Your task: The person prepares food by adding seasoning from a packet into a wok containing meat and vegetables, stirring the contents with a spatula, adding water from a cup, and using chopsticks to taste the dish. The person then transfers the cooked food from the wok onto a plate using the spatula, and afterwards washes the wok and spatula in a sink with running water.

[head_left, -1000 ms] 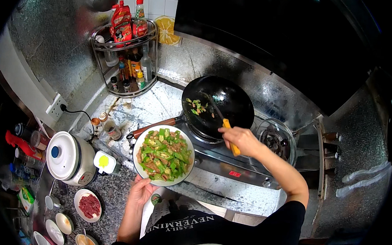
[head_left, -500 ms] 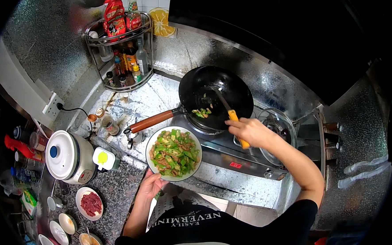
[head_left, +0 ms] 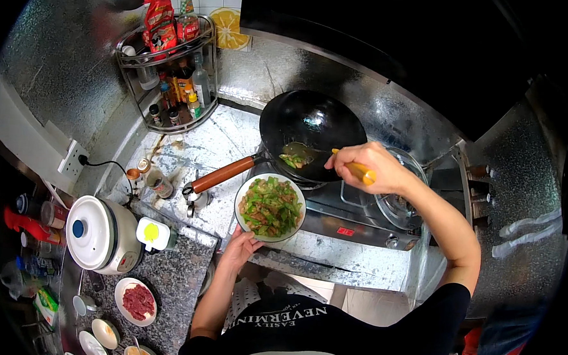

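My left hand (head_left: 240, 247) grips the near edge of a white plate (head_left: 257, 235), holding it up just in front of the wok. Sliced green peppers with strips of cooked meat (head_left: 270, 206) are heaped on it. My right hand (head_left: 369, 164) is closed around the yellow handle (head_left: 365, 175) of a spatula, whose blade reaches into the black wok (head_left: 313, 111). A small heap of peppers and meat (head_left: 294, 159) lies at the blade, near the wok's front wall. The wok's brown wooden handle (head_left: 223, 175) points left toward me.
Left of the stove (head_left: 384, 233) stand a white electric cooker (head_left: 91, 232), a spice jar (head_left: 160, 184) and a bowl of raw meat (head_left: 137, 301). A rack of bottles (head_left: 167, 75) fills the back corner. A glass lid (head_left: 401, 203) lies right of the wok.
The plate in my left hand has moved right and up, closer to the wok. My right hand has shifted slightly up and right, and the spatula blade has come down to the remaining food.
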The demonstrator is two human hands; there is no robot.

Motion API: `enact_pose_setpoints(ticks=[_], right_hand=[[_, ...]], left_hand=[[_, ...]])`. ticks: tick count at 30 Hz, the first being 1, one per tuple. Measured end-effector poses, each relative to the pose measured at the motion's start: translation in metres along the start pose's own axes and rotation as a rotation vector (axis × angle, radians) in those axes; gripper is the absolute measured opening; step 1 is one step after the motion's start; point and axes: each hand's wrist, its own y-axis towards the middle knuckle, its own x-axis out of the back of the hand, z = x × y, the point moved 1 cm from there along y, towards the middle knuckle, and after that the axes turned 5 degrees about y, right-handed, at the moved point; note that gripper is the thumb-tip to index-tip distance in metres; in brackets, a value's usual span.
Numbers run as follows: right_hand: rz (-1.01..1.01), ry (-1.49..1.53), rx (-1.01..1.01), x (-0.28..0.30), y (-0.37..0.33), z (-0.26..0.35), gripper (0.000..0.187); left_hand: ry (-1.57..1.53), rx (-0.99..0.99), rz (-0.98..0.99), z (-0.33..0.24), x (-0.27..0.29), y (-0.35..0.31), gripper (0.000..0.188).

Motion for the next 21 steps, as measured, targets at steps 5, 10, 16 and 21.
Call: enact_pose_setpoints(ticks=[5,10,16,21], right_hand=[[0.006,0.196,-0.046,0.022,0.005,0.01,0.014],[-0.009,0.467,-0.264,0.047,-0.008,0.018,0.016],[-0.1,0.507,-0.328,0.072,-0.029,0.03,0.018],[-0.139,0.45,-0.272,0.082,-0.041,0.049,0.02]], left_hand=[[0.047,0.007,0.013,-0.006,-0.003,0.016,0.04],[0.074,0.027,0.009,-0.01,-0.001,0.024,0.04],[0.082,0.037,0.024,-0.013,0.0,0.028,0.042],[0.1,0.048,0.028,-0.012,0.0,0.03,0.045]])
